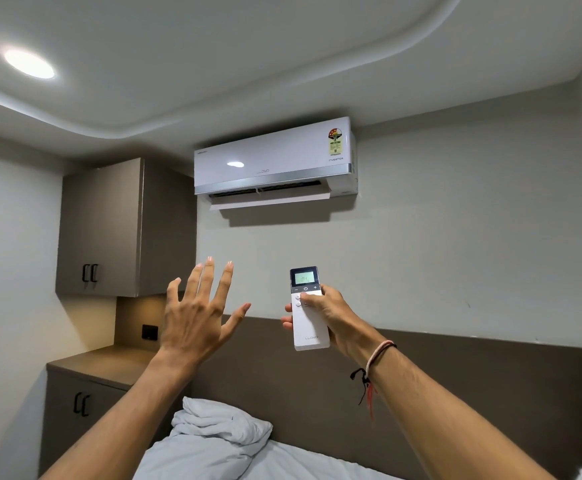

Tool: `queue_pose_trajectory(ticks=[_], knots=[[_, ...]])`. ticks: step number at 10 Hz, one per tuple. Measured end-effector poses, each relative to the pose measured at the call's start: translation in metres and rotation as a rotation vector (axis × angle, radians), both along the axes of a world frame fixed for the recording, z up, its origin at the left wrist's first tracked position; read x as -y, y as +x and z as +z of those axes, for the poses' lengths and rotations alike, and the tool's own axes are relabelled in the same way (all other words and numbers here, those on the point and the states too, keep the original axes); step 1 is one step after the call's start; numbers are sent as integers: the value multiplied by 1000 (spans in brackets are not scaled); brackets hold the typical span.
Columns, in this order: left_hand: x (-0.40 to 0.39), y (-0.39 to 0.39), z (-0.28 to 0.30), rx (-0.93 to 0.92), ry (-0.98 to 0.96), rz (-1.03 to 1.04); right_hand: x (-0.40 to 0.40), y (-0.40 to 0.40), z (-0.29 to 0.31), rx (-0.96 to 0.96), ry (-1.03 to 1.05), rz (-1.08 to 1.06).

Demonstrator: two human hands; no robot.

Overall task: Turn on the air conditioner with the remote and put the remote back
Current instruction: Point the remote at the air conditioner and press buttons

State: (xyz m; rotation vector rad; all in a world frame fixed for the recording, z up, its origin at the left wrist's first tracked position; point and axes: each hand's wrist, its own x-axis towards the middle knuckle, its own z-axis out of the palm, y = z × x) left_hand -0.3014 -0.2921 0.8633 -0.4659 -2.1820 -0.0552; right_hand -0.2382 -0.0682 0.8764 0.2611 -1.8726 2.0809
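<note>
Hanging high on the wall, one air conditioner [275,161] has its flap open. Two closed cabinets, upper [109,226] and lower [81,403], fill the left corner. Left hand [196,313] is raised, fingers spread wide; right hand [327,313] grips one remote [306,308] upright below the unit.

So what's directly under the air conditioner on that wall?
Below the air conditioner is bare wall, then the dark headboard panel. The right hand holds the remote up in front of it, with the open left hand alongside, covering part of the wall.
</note>
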Motion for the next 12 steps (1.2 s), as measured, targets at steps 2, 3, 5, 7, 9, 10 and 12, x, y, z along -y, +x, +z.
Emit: queue_pose_trajectory(ticks=[2,3,5,7,9,10,12], knots=[[2,2,-2,6,12,-17,1,5,1,14,-33,3],[1,3,-2,0,14,-24,0,6,2,17,-38,-9],[-3,4,-5,-2,1,-29,-1,11,-3,21,9,-9],[-4,4,-7,4,-7,-27,-2,13,-6,29,-41,14],[-4,3,-9,11,-13,-16,-1,12,-7,31,-56,18],[-4,2,-10,12,-16,-13,0,10,-7,29,-52,18],[-3,2,-12,14,-15,-11,0,5,-8,15,-26,1]])
